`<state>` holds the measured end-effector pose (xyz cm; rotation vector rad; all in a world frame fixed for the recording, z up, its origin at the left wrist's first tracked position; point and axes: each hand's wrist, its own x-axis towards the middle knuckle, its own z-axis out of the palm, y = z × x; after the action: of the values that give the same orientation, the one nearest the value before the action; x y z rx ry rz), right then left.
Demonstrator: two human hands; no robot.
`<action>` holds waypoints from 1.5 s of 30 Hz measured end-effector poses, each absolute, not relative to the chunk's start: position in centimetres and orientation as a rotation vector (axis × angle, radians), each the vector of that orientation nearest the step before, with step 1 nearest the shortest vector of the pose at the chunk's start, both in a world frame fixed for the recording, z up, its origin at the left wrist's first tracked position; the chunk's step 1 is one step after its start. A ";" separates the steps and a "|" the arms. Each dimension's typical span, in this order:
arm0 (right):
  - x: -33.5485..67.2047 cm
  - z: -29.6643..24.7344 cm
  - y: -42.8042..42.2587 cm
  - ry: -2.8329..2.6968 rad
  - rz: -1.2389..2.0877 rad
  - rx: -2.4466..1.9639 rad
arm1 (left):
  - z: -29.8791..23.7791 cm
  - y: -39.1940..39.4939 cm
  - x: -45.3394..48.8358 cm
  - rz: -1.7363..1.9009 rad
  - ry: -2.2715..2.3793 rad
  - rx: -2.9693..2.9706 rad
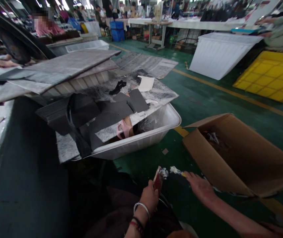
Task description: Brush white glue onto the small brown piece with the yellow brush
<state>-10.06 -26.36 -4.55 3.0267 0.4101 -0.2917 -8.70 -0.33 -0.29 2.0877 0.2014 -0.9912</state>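
My left hand (149, 198), with bracelets at the wrist, is closed around a flat dark-red piece with a pale edge (158, 180). A clump of white and dark stuff (164, 173) sits at the piece's upper end. To the right, my right hand (201, 186) is closed on a thin tool with a yellow handle (183, 174). White material (175, 170) covers the tool's tip, which points left toward the clump, a small gap apart. Blur keeps the tool's exact kind from showing.
An open cardboard box (221, 165) with scraps inside stands to my right. Ahead, a white plastic bin (141, 142) bears a board with dark grey sheets (111, 114). A dark panel (32, 172) rises at my left. Farther off are a white tub (221, 54) and a yellow crate (270, 76).
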 end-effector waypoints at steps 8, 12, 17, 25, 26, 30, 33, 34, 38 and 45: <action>-13.1 -7.3 -26.9 0.753 -0.533 3.039 | -0.4 0.2 -9.1 -0.944 0.261 2.074; -12.3 -4.8 -29.1 0.256 -1.068 3.465 | -0.6 0.2 -9.3 -0.939 0.272 2.053; -9.0 -0.9 -27.8 -0.030 -1.573 3.666 | -0.1 0.0 -9.2 -0.923 0.211 2.060; -7.6 -2.7 -24.8 0.312 -0.646 3.610 | 0.2 0.0 -9.3 -0.896 0.160 2.052; -8.1 -3.8 -24.9 0.440 -0.489 3.508 | 0.2 0.0 -9.4 -0.893 0.169 2.055; -11.8 -7.8 -27.7 0.824 -0.399 3.112 | 0.3 0.1 -9.5 -0.885 0.204 2.065; -12.8 -7.4 -29.7 0.701 -0.408 3.059 | 0.4 0.0 -9.5 -0.901 0.204 2.077; -12.4 -6.5 -29.7 0.620 -0.376 3.076 | 0.4 -0.1 -9.5 -0.908 0.199 2.083; -9.1 -3.5 -26.6 0.444 -0.185 3.149 | 0.4 -0.2 -9.4 -0.923 0.155 2.109; -10.9 -7.5 -26.6 0.939 -0.247 2.966 | -0.4 -0.2 -9.6 -0.909 0.180 2.127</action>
<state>-10.91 -26.60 -7.49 2.9662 0.9386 -0.2472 -9.58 -0.23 -0.41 2.1271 0.1803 -0.9087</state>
